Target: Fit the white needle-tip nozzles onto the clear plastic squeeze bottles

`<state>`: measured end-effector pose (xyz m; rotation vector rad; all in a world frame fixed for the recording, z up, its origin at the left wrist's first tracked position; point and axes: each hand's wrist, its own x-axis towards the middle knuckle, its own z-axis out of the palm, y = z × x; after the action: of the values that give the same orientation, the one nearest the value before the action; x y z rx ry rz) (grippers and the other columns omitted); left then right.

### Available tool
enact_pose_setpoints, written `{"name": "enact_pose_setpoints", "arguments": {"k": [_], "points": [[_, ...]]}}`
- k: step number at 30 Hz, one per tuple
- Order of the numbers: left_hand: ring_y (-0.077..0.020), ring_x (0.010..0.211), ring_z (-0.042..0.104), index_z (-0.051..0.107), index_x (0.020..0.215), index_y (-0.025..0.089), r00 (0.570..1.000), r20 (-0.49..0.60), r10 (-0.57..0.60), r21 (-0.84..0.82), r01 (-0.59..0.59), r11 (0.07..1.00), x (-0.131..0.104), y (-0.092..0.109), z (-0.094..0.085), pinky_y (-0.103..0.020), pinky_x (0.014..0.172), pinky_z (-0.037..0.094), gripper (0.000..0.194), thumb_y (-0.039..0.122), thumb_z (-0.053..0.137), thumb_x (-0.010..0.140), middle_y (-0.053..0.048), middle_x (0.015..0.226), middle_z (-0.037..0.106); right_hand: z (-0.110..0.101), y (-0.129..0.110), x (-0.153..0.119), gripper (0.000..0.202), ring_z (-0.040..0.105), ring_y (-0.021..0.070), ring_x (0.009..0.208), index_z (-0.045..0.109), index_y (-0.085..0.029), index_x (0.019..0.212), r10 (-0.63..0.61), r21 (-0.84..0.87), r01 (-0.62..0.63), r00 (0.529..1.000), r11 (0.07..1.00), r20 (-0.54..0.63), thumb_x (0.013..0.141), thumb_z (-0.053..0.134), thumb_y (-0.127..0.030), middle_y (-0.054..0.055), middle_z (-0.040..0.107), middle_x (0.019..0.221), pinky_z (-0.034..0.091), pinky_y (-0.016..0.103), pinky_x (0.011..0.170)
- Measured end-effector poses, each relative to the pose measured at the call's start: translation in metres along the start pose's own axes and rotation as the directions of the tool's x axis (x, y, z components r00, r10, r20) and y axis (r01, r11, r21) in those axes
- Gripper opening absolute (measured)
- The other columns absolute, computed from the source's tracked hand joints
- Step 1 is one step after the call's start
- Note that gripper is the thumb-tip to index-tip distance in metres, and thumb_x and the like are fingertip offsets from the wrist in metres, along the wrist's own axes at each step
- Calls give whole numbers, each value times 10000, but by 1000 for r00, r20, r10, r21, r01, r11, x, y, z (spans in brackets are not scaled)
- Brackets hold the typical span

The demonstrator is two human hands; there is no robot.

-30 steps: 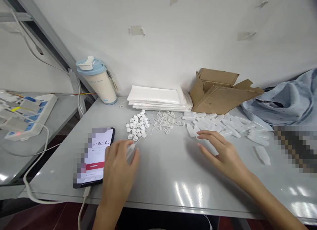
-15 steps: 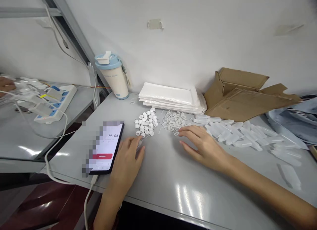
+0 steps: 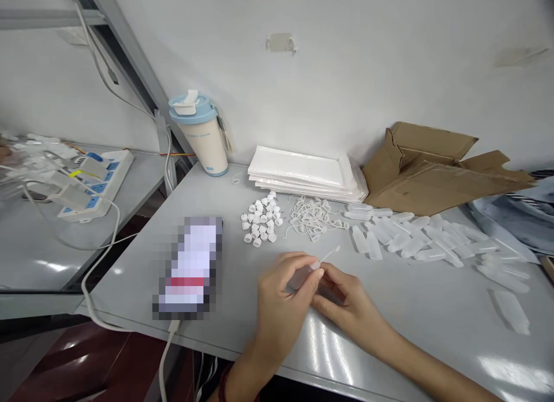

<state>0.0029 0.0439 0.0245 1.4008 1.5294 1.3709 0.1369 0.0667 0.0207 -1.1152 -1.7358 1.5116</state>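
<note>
In the middle of the table, my left hand (image 3: 283,301) is closed around a small translucent plastic bottle (image 3: 300,277), partly covered by the fingers. My right hand (image 3: 352,307) meets it from the right, fingers pinched at the bottle's neck on a thin white looped strap (image 3: 331,254), whose free end sticks up to the right. Exactly how the strap sits on the neck is hidden. Beyond the hands lie a heap of white caps (image 3: 262,217) and a tangle of similar straps (image 3: 314,214). Many more translucent bottles (image 3: 415,240) are spread to the right.
A phone (image 3: 190,269) with a charging cable lies at the left. Behind are a cream tumbler (image 3: 205,145), stacked white envelopes (image 3: 300,165) and an open cardboard box (image 3: 433,183). A power strip (image 3: 108,186) sits on the neighbouring table, with part of someone's hand at its far edge.
Both hands have come together nearer the table's front. The left has left the caps, the right the straps; a bottle and a strap are now between them. Two bottles lie newly separated beside the straps.
</note>
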Motion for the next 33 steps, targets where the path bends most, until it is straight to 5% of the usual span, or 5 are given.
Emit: {"name": "enact_pose_setpoints", "arguments": {"k": [13,18,24,27,33], "points": [[-180,1005,646,728,980,199,996,81,28,42,-31,999,-1,-7,1,-309,890,546,171,191,590,879,-54,1063,697,6,1,3,254,661,182,866,628,-220,1032,17,163,-7,998,987,-59,905,546,-424,32,691,940,532,321,801],[-254,1133,597,572,1253,199,976,17,219,412,-207,887,-19,-11,-46,-408,988,491,369,310,550,902,-102,1213,639,-9,0,2,223,642,180,989,602,-212,1067,-4,76,11,996,997,-87,936,512,-369,47,690,1035,491,340,927],[-521,1332,315,138,1494,127,925,-379,17,815,325,479,-51,-41,-126,-699,1029,292,878,602,491,845,-271,1487,305,-21,-6,-7,255,633,187,999,547,-227,1101,41,73,-33,992,997,-119,938,495,-417,64,682,1051,489,360,927],[-475,1053,596,236,1458,129,899,-407,-163,777,435,456,-40,-49,-141,-630,846,488,832,582,535,827,-233,1231,592,-20,-7,-12,294,630,191,970,477,-248,1157,31,105,-21,994,994,-101,944,469,-452,66,678,1032,490,375,901],[-450,1174,527,253,1450,32,904,-403,-141,731,411,544,28,-55,-156,-557,909,482,911,457,667,759,-269,1264,571,-9,-9,-23,238,600,191,995,486,-244,1106,44,138,-47,999,989,28,960,453,-428,67,660,1020,455,370,921]]}}
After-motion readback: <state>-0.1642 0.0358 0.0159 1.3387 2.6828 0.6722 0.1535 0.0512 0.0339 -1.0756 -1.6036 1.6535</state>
